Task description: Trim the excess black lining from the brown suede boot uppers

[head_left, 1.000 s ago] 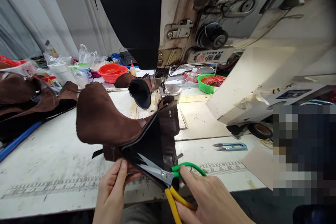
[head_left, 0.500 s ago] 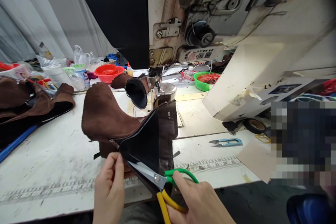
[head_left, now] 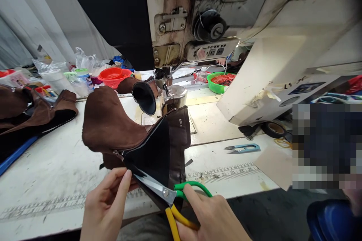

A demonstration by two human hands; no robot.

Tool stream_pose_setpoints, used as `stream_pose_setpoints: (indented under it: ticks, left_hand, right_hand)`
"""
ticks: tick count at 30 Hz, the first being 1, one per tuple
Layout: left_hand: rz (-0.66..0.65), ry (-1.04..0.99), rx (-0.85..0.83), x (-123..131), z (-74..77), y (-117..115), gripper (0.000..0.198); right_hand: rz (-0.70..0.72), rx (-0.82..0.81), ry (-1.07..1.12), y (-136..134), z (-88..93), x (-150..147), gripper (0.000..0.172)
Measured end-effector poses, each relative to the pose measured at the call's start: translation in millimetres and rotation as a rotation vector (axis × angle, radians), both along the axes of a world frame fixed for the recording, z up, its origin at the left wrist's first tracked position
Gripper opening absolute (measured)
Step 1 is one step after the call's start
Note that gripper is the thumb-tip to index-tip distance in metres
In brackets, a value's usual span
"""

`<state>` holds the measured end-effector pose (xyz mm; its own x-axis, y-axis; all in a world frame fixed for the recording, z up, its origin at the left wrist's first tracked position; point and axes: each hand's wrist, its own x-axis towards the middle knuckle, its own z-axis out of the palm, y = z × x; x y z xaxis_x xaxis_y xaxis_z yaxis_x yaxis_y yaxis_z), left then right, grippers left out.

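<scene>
A brown suede boot upper (head_left: 110, 120) with a black lining and a zipper lies before the sewing machine (head_left: 175, 19), its lower edge over the table's front. My left hand (head_left: 109, 196) pinches the upper's edge just below the zipper pull. Scissors (head_left: 166, 192) with one green and one yellow handle are in my right hand (head_left: 212, 214), fingers around the handles. Their blades reach left along the black lining, tips close to my left fingertips. The blades look nearly closed; the lower handles run out of view.
Blue thread snips (head_left: 242, 148) lie right of the upper, behind a ruler strip (head_left: 223, 172) on the table. More brown uppers (head_left: 17, 109) are piled at left. Red baskets (head_left: 114, 77) and a green basket (head_left: 216, 88) stand behind. Part of another person's hand (head_left: 352, 192) shows at right.
My left hand has shifted slightly left and down, still pinching the upper's edge. The scissors stay by the lining. The whole view has shifted a little.
</scene>
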<state>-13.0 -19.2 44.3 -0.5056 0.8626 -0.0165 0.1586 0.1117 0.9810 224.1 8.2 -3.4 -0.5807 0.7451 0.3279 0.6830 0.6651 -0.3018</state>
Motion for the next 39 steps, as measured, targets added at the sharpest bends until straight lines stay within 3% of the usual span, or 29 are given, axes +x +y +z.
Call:
stream_pose_setpoints:
  ticks: [5, 11, 16, 23, 28, 31, 35, 37, 39]
  left_hand:
    - [-0.007, -0.062, -0.081, -9, 1.9, 8, 0.054]
    - [0.126, 0.135, -0.058, -3, 3.9, 9, 0.056]
    - [0.174, -0.109, 0.004, -3, -12.7, 0, 0.055]
    - [0.193, -0.162, -0.017, 7, -21.5, -13, 0.051]
    - [0.198, -0.187, -0.004, 8, -16.3, -11, 0.054]
    - [0.189, -0.176, -0.028, 6, -16.6, -13, 0.053]
    - [0.186, -0.208, -0.026, 8, -16.1, -12, 0.052]
    - [0.194, -0.257, -0.023, 11, -13.4, -10, 0.055]
    - [0.211, -0.297, -0.022, 14, -10.1, -6, 0.057]
  right_hand:
    - [0.009, 0.010, 0.030, -2, -4.6, 1, 0.025]
    - [0.008, 0.024, 0.079, -7, -8.2, 1, 0.026]
    - [0.042, -0.122, 0.109, -9, -6.7, 2, 0.027]
    - [-0.021, 0.033, 0.030, -9, 7.3, -6, 0.037]
    - [-0.005, 0.106, 0.078, -9, 12.6, -8, 0.027]
    - [0.040, -0.098, 0.129, -5, 17.6, -3, 0.028]
    - [0.022, -0.664, 0.290, 3, 38.1, 4, 0.017]
    - [-0.020, -0.691, 0.283, 4, 46.6, 8, 0.012]
    - [-0.047, -0.518, 0.206, 1, 48.9, 11, 0.012]
